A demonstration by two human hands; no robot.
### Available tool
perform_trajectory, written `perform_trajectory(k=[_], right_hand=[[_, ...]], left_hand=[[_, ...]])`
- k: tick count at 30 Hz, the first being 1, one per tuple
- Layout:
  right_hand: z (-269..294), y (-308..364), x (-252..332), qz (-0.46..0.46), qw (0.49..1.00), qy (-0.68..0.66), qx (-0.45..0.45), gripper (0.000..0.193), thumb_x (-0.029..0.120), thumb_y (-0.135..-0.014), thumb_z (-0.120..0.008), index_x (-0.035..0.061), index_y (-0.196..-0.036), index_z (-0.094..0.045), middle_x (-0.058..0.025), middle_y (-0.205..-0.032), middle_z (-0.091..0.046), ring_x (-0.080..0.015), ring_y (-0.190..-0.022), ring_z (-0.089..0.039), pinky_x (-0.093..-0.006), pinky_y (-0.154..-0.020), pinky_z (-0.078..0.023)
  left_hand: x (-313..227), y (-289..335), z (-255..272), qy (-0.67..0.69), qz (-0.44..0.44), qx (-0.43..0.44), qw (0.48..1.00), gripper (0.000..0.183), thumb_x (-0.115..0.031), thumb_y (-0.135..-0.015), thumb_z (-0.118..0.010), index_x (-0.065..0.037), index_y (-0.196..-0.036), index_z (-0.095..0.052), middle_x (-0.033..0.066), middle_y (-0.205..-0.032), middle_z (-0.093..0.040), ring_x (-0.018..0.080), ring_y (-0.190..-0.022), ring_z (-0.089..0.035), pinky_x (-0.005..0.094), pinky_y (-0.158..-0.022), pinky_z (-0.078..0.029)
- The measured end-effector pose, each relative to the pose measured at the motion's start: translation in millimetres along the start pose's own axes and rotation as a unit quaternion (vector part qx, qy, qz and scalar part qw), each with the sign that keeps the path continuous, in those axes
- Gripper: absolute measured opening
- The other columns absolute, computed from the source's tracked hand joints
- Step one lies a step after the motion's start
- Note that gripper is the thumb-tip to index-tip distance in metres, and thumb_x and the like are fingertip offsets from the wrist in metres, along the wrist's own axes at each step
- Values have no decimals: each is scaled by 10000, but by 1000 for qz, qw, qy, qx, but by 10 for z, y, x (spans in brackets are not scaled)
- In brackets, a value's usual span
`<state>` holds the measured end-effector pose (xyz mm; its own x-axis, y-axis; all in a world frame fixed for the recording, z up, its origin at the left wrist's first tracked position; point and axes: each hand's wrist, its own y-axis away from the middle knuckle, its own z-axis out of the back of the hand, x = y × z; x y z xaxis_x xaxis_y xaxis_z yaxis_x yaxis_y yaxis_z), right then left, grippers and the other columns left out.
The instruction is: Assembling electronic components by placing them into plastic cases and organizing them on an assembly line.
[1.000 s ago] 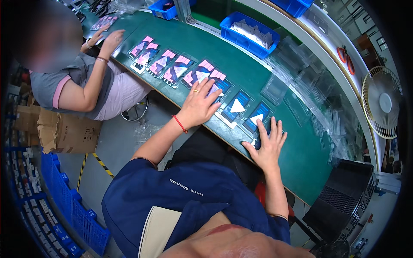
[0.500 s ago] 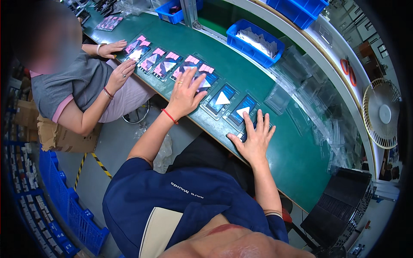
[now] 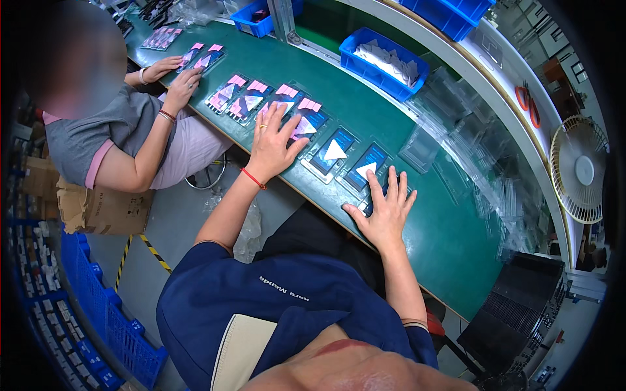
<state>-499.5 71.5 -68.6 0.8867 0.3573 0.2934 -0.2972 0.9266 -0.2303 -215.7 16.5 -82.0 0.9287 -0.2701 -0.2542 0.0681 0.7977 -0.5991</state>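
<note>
Panel row [image 3: 313, 120] along near edge of green bench [image 3: 450, 241]; open room right of right hand [image 3: 385, 221], spread wide, fingertip at rightmost blue panel [image 3: 371, 156]. Left hand [image 3: 271, 144], fingers parted, over pink-tabbed panels [image 3: 287, 91].

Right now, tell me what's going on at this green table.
Flat packs lie in a row on the green table. The left hand spreads over a pair of pink-and-blue packs, while the right hand is at the rightmost blue pack, which bears a white triangle. Another blue pack lies between the hands. Further left, a co-worker's hands are at two more packs.
</note>
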Motion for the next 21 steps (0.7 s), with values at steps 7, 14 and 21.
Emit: perform_trajectory(k=[7, 14, 21], right_hand=[[7, 12, 4, -4, 1000, 1, 2, 791, 609, -696, -723, 227, -1358, -517, -196, -1490, -314, -420, -1393, -241, -681, -1053, -159], [20, 23, 7, -5, 1000, -1, 4, 795, 603, -691, -728, 228, -1359, -517, -198, -1487, -319, -425, -1393, -239, -688, -1049, -160], [20, 12, 2, -1, 1000, -3, 0, 790, 597, -692, -730, 221, -1354, -519, -202, -1486, -321, -434, -1383, -252, -691, -1047, -163]], left_hand=[[41, 33, -7, 19, -48, 58, 997, 368, -315, -850, -670, -78, -1132, -660, 108, -1239, -605, 346, -1276, -455, 589, -1091, -233], [89, 71, -44, 33, -49, 58, 997, 370, -300, -855, -668, -84, -1154, -646, 109, -1269, -587, 339, -1275, -461, 561, -1084, -267], [-41, -75, 8, 59, -63, 53, 995, 406, -297, -856, -665, -102, -1208, -610, 125, -1294, -558, 328, -1281, -460, 554, -1080, -282]])
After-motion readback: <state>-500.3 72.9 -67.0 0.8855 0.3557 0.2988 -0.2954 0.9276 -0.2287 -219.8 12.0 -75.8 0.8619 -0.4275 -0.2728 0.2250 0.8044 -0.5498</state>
